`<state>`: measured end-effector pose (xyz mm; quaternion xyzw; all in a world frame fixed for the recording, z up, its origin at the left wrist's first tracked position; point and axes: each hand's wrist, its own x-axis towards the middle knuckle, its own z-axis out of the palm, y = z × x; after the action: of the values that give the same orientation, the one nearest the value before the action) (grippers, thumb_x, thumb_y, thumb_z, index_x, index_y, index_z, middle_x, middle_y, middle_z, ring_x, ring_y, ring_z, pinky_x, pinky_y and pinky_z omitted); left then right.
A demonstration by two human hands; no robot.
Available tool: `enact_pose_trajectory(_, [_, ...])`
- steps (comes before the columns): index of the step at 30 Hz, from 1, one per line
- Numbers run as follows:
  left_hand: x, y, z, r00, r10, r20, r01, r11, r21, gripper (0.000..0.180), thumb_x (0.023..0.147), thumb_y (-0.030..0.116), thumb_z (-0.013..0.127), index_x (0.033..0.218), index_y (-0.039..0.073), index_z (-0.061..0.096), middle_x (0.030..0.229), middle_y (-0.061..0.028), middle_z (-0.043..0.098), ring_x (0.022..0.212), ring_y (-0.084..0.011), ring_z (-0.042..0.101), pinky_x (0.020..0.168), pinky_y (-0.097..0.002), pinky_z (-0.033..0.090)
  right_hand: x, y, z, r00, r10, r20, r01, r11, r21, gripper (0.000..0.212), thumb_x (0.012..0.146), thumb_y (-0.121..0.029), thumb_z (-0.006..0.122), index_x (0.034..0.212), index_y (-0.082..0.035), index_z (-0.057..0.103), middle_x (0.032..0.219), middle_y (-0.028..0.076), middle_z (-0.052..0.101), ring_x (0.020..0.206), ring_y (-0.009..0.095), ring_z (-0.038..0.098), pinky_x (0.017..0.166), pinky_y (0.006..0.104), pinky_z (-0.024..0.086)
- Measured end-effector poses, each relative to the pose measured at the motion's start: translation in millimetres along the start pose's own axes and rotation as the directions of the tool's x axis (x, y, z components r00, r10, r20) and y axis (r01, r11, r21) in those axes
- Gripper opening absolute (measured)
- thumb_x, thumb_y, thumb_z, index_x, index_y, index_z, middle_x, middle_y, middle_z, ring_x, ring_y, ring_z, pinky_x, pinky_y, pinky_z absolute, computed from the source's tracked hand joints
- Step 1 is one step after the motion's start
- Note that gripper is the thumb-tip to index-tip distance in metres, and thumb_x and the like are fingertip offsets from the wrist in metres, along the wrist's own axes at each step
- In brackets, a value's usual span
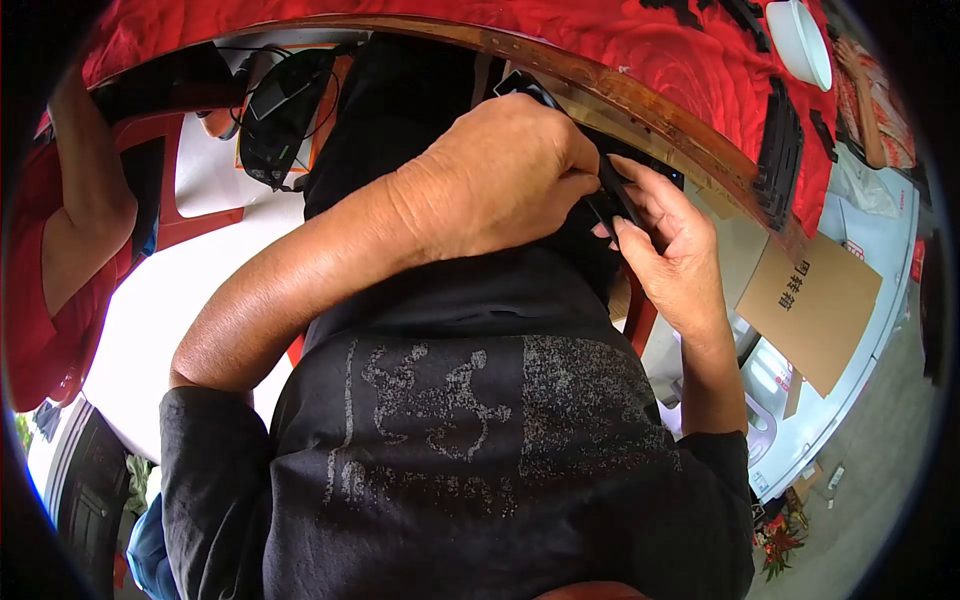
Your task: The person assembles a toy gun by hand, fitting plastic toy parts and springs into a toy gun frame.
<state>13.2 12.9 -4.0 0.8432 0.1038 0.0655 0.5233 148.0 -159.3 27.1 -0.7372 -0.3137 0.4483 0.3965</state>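
Note:
Both of my hands are over my lap, close to the table's near edge. The fingers of my left hand (515,170) are bent and pinch the upper side of a narrow black strip (608,190). My right hand (672,245) has its thumb and fingers around the lower end of that strip. Part of the strip is hidden by my fingers. Just beyond my left hand shows a black piece with a pale inner face (522,86); whether it joins the strip I cannot tell.
Ahead is a table with a red cloth (420,12) and a wooden edge (640,95). Several black slotted strips (778,155) lie at its right, near a white bowl (800,45). Cardboard (815,310) rests at right. People sit at left and far right; a black bag (280,115) is at left.

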Motion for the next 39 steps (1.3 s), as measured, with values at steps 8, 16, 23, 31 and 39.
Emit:
enact_pose_trajectory(8, [3.6, -0.4, 7.8, 0.997, 0.071, 0.005, -0.07, 0.969, 0.236, 0.011, 0.087, 0.012, 0.068, 0.082, 0.001, 0.068, 0.072, -0.0166, 0.066, 0.074, -0.0364, 0.067, 0.067, -0.0437, 0.054, 0.2, 1.1, -4.4, 0.998, 0.052, -0.042, -0.056, 0.993, -0.101, 0.042, 0.087, 0.007, 0.059, 0.128, 0.003, 0.053, 0.101, 0.015, 0.072, 0.094, 0.016, 0.07, 0.084, 0.029, 0.053])
enact_pose_trajectory(16, [5.6, 3.9, 9.0, 0.998, 0.07, -0.008, -0.064, 0.946, 0.317, 0.01, 0.086, 0.012, 0.068, 0.082, 0.003, 0.069, 0.073, -0.0148, 0.067, 0.075, -0.0351, 0.068, 0.068, -0.0431, 0.055, 4.2, 2.6, -5.6, 0.999, -0.021, -0.042, 0.013, 0.986, -0.166, 0.034, 0.087, 0.006, 0.058, 0.121, 0.004, 0.054, 0.101, 0.017, 0.072, 0.093, 0.02, 0.072, 0.084, 0.0315, 0.054])
enact_pose_trajectory(23, [8.6, 4.4, 16.5, 0.984, -0.038, -0.172, 0.067, 0.983, 0.17, 0.014, 0.082, 0.012, 0.071, 0.089, 0.0, 0.074, 0.076, -0.0167, 0.07, 0.072, -0.0328, 0.07, 0.068, -0.0374, 0.057, 5.6, 6.4, -1.5, 0.991, -0.078, -0.113, 0.055, 0.979, -0.196, 0.026, 0.088, 0.006, 0.058, 0.114, 0.004, 0.055, 0.097, 0.018, 0.072, 0.09, 0.021, 0.073, 0.081, 0.0311, 0.054])
enact_pose_trajectory(31, [6.6, 7.6, 15.1, 0.956, -0.119, -0.266, 0.132, 0.991, 0.028, 0.017, 0.08, 0.01, 0.076, 0.089, -0.003, 0.072, 0.075, -0.0178, 0.071, 0.069, -0.0288, 0.073, 0.062, -0.0337, 0.057, 3.7, 1.4, -2.1, 0.991, -0.076, -0.11, 0.054, 0.98, -0.191, 0.027, 0.088, 0.006, 0.059, 0.115, 0.003, 0.053, 0.095, 0.017, 0.072, 0.089, 0.02, 0.072, 0.081, 0.0306, 0.054])
enact_pose_trajectory(39, [7.3, 4.7, 17.4, 0.966, -0.056, -0.253, 0.092, 0.987, 0.132, 0.015, 0.079, 0.01, 0.077, 0.085, -0.002, 0.07, 0.074, -0.0175, 0.069, 0.068, -0.0312, 0.071, 0.06, -0.0348, 0.055, 3.6, 4.4, -1.1, 0.988, -0.1, -0.116, 0.077, 0.979, -0.188, 0.027, 0.088, 0.006, 0.06, 0.114, 0.003, 0.053, 0.097, 0.017, 0.072, 0.091, 0.021, 0.073, 0.082, 0.0311, 0.054])
